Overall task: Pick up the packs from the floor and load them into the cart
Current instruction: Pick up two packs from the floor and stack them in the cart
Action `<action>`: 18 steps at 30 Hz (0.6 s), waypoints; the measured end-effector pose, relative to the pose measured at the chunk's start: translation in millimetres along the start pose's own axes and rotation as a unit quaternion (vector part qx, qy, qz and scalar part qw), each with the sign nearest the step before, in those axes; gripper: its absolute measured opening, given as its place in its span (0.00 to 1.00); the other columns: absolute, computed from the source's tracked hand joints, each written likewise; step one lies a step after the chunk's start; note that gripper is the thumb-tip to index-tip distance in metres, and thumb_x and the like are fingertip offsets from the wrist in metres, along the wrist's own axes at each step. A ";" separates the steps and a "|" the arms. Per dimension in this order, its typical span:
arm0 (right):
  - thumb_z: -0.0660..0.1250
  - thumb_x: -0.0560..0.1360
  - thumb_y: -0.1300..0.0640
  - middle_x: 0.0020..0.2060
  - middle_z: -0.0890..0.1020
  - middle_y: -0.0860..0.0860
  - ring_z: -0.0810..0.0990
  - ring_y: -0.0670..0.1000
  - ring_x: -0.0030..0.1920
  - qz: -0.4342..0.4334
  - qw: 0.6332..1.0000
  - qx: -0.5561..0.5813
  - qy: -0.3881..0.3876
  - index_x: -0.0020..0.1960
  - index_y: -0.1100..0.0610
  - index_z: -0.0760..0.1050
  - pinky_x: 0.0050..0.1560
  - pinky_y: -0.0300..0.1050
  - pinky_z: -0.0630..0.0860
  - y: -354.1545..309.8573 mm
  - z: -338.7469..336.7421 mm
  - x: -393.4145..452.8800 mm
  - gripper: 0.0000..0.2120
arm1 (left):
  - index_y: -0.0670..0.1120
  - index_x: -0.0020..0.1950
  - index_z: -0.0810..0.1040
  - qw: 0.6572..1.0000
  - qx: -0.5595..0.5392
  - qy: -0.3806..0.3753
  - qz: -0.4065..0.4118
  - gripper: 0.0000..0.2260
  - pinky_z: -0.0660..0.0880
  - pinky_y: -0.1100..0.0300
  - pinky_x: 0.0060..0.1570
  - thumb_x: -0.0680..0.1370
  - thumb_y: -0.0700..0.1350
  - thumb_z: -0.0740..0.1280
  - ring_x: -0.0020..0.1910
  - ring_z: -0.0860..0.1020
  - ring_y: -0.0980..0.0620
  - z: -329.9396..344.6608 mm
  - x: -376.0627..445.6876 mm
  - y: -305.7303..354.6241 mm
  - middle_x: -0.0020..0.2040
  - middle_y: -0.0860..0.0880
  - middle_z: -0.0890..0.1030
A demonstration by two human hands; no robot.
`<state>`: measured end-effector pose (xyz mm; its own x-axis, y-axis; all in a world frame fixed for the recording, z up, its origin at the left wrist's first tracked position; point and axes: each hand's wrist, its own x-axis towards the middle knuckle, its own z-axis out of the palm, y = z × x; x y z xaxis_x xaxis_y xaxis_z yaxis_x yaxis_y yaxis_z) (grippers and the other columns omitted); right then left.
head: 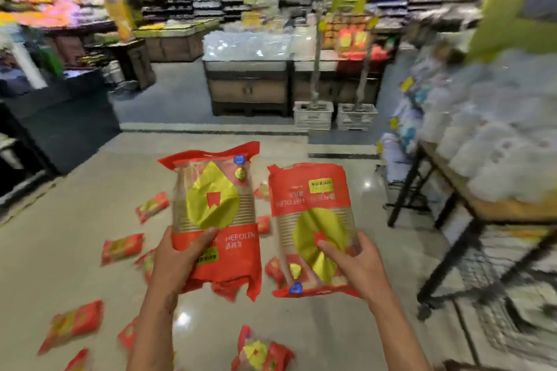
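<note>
I hold two red packs with yellow drop-shaped labels up in front of me. My left hand [177,259] grips the bottom of the left pack [215,214], which stands upright. My right hand [354,265] grips the lower part of the right pack [313,220], which is turned upside down. Several more red packs lie scattered on the shiny floor, such as one at the lower left [72,325], one at the left [122,247] and one near my feet [259,352]. At the lower right, blurred wire mesh [506,310] may be the cart.
A black-legged display table [452,190] piled with white bagged goods stands at the right. A dark counter [63,117] is at the left. Wooden display stands [250,90] and two white baskets [313,114] lie ahead across the aisle.
</note>
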<state>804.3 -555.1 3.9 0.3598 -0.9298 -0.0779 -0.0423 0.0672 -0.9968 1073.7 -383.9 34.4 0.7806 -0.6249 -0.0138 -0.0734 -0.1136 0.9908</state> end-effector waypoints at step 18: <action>0.83 0.65 0.53 0.45 0.87 0.43 0.87 0.44 0.45 0.037 0.904 0.032 0.424 0.56 0.49 0.78 0.39 0.37 0.81 34.0 -240.9 -189.7 0.23 | 0.54 0.54 0.77 0.917 0.048 -0.396 -0.007 0.21 0.83 0.42 0.40 0.66 0.56 0.80 0.42 0.85 0.46 288.4 -112.5 -16.1 0.48 0.48 0.85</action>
<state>510.0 -463.6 -11.5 -0.4876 -0.8630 -0.1324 0.0273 0.1365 -0.9903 808.1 -534.5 -18.7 0.0886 -0.9835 -0.1577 -0.1501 -0.1697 0.9740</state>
